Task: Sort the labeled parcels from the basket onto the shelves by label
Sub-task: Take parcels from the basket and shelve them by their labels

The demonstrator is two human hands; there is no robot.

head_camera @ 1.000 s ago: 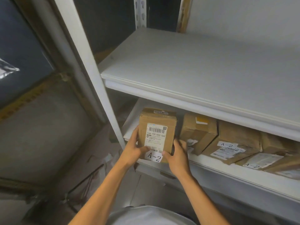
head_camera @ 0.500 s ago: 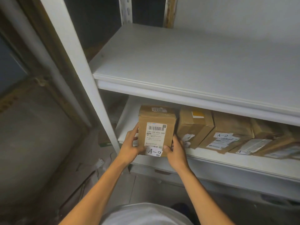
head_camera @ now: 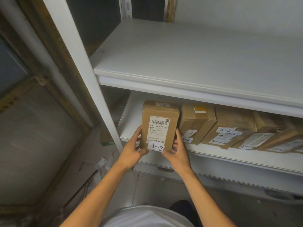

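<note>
One brown parcel (head_camera: pixel 159 126) marked A-2 stands upright at the left end of the lower shelf (head_camera: pixel 213 155); the left hand (head_camera: pixel 132 149) grips its left edge, thumb on the front, and the right hand (head_camera: pixel 178 152) grips its right edge likewise; to its right lie four more parcels (head_camera: pixel 227 128), three showing A-2 tags, the farthest cut off by the frame's edge; one upper shelf (head_camera: pixel 196 63) spans above; small print on the labels is unreadable.
</note>
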